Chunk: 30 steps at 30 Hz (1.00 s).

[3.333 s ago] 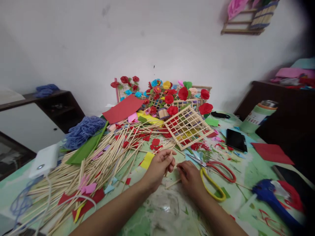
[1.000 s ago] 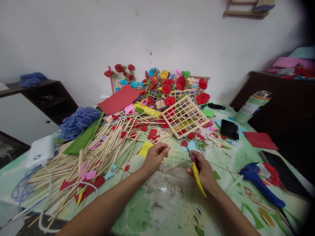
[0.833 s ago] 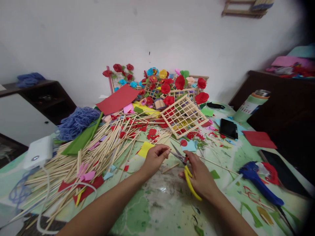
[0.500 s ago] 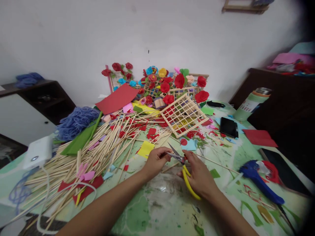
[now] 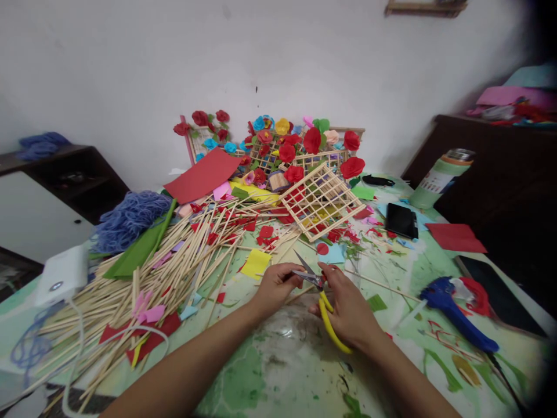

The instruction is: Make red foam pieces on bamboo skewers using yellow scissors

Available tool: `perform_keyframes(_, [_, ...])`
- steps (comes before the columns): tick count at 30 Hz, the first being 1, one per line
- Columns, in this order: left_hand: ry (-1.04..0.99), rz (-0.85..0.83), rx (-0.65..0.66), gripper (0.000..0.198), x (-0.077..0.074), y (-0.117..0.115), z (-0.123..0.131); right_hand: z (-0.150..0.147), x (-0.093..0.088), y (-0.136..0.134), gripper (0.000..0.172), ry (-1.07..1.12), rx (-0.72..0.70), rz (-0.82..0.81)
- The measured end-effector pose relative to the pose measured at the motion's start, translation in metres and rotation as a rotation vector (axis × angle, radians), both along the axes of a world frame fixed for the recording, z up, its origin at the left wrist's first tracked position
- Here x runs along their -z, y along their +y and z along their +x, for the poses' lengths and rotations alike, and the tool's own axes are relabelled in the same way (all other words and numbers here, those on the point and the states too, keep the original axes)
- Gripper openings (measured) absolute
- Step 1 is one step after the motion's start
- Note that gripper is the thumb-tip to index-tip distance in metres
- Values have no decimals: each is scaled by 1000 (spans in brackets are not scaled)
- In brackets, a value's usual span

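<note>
My right hand is closed around a pair of scissors with yellow handles. Its metal blades are spread apart and point up and to the left. A small bit of red shows by the pivot, at my right fingertips. Just left of the blades, my left hand is closed in a pinch, thumb against forefinger, beside the lower blade. What lies between those fingers is hidden. Beyond the hands are a yellow paper square and a light blue paper with a red disc on it.
Many thin wooden sticks cover the left side. At the back stand a stick lattice and red paper flowers. To the right lie a blue glue gun, a black phone and a green bottle.
The whole view has shifted slightly, with things appearing a little further left. Both hands and the scissors keep nearly the same pose; the blades remain spread.
</note>
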State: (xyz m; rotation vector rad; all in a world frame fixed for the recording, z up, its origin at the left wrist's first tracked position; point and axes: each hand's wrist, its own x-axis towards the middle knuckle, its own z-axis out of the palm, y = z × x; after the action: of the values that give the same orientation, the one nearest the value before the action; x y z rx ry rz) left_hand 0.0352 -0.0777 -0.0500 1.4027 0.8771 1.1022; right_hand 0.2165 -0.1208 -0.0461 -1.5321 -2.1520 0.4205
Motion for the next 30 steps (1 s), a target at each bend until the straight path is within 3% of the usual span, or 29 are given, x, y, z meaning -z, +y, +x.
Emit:
perform_keyframes(8, [164,178,-32,10,-6,1,-4,0,-5,-2,73,-34,7,-28])
perform_keyframes(17, [224,238,-51,18,-10,1,-7,-2,-7,-4,53,-6,55,-64])
perform_keyframes(20, [218,211,-48,22,-11,0,-4,0,-6,-4,47,-45,80,-74])
perform_keyframes(26, [12,15,-32,25,-4,1,-3,2,-10,-3,62,-94,63,77])
perform_keyframes(30, [-41,-8,-11,29,-2,1,-3,1,-10,-2,67,-100,37,63])
